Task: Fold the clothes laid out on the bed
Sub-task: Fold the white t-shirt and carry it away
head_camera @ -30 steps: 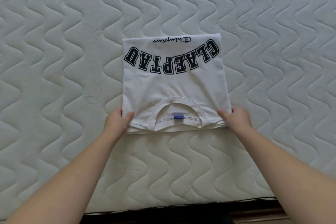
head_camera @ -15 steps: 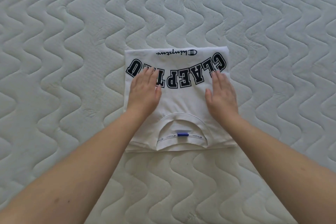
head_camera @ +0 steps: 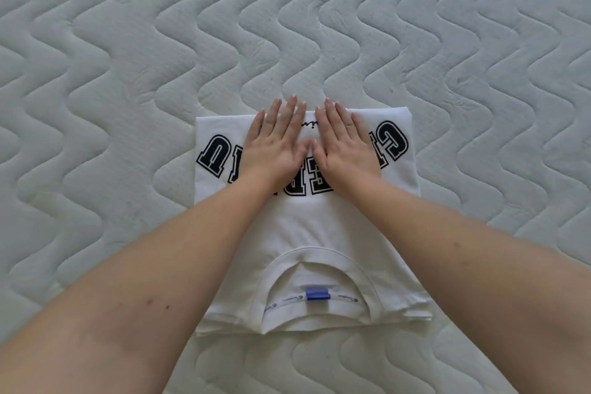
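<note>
- The shirt (head_camera: 319, 227) lies folded on the bed (head_camera: 96, 105), collar nearest you.
- Your left hand (head_camera: 275, 147) and right hand (head_camera: 347, 147) press flat, fingers spread, side by side at its far edge (neither grips).
- Smoothing runs outward, left and right.

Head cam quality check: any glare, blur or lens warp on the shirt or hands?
Head view: soft, even light, no glare; faint shadows under the forearms. The folded white T-shirt with black letters and blue neck tag read sharp. Left hand and right hand show no motion blur. Wide-angle warp bends the quilted white mattress pattern toward the edges.
</note>
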### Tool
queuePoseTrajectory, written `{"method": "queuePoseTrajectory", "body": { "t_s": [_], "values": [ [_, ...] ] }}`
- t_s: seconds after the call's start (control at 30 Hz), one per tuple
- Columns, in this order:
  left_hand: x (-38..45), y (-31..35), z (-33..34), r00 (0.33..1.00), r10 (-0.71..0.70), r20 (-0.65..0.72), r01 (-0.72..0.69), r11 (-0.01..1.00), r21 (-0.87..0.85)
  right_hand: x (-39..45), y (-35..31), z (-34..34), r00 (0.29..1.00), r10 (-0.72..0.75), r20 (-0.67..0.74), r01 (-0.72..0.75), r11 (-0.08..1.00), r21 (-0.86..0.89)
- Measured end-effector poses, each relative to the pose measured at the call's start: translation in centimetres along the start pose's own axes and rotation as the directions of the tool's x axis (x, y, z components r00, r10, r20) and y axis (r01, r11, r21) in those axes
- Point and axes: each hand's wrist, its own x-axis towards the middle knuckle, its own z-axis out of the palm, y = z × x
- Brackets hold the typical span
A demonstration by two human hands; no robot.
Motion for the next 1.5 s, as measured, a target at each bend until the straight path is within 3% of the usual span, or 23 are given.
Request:
{"method": "queuePoseTrajectory", "body": {
  "t_s": [0.13, 0.3, 0.4, 0.47, 0.53, 0.63, 0.7, 0.77, 0.83, 0.93, 1.03, 1.13, 1.3, 1.4, 1.5],
  "values": [
    [0.0, -0.9, 0.0, 0.999, -0.047, -0.016, 0.047, 0.999, -0.016, 0.0, 1.3, -0.3, 1.0, 0.003, 0.03, -0.003, 1.0, 0.004],
    [-1.0, -4.5, -0.6, 0.988, -0.148, 0.036, 0.15, 0.987, -0.062, -0.4, 6.7, -1.7, 0.985, 0.159, 0.061, -0.163, 0.984, 0.068],
    [-1.7, -5.7, -1.2, 0.989, -0.13, 0.069, 0.136, 0.987, -0.085, -0.6, 8.6, -2.5, 0.986, 0.129, 0.108, -0.139, 0.986, 0.096],
    [-2.5, -6.3, -1.5, 0.986, -0.157, 0.054, 0.164, 0.974, -0.159, -0.2, 8.8, -3.3, 0.99, 0.128, 0.065, -0.136, 0.979, 0.154],
    [-4.5, -7.0, -2.1, 0.964, -0.261, -0.044, 0.239, 0.931, -0.276, 0.5, 9.0, -4.1, 0.989, 0.145, -0.004, -0.142, 0.972, 0.188],
    [-8.8, -7.5, -2.3, 0.876, -0.464, -0.135, 0.353, 0.805, -0.476, 1.3, 9.4, -4.9, 0.987, 0.159, 0.019, -0.16, 0.969, 0.189],
    [-11.5, -7.2, -2.4, 0.788, -0.612, -0.061, 0.463, 0.656, -0.596, 1.5, 9.6, -5.1, 0.986, 0.154, 0.059, -0.162, 0.969, 0.187],
    [-13.3, -6.7, -3.0, 0.697, -0.707, 0.121, 0.609, 0.495, -0.619, 1.8, 9.7, -5.4, 0.981, 0.17, 0.098, -0.186, 0.964, 0.191],
    [-14.9, -6.5, -3.1, 0.663, -0.672, 0.331, 0.723, 0.459, -0.517, 2.2, 9.8, -5.9, 0.97, 0.196, 0.143, -0.22, 0.959, 0.177],
    [-17.0, -6.5, -3.4, 0.656, -0.529, 0.538, 0.746, 0.565, -0.353, 2.5, 9.8, -6.9, 0.962, 0.194, 0.191, -0.232, 0.951, 0.203],
    [-18.2, -6.1, -3.7, 0.678, -0.434, 0.593, 0.691, 0.651, -0.314, 1.8, 9.9, -7.6, 0.958, 0.19, 0.217, -0.25, 0.921, 0.299],
    [-19.0, -5.5, -4.2, 0.711, -0.394, 0.583, 0.685, 0.575, -0.447, 0.7, 10.3, -7.7, 0.964, 0.199, 0.177, -0.251, 0.899, 0.36],
    [-20.2, -5.0, -3.7, 0.698, -0.471, 0.54, 0.702, 0.297, -0.648, -2.2, 12.6, -7.4, 0.963, 0.218, 0.16, -0.265, 0.877, 0.4],
    [-18.8, -4.4, -4.3, 0.72, -0.521, 0.458, 0.661, 0.314, -0.682, -4.7, 14.5, -7.2, 0.937, 0.304, 0.173, -0.349, 0.845, 0.406],
    [-16.0, -3.3, -4.8, 0.784, -0.499, 0.369, 0.593, 0.425, -0.684, -8.3, 16.9, -7.0, 0.895, 0.402, 0.194, -0.446, 0.8, 0.402]
  ]
}}
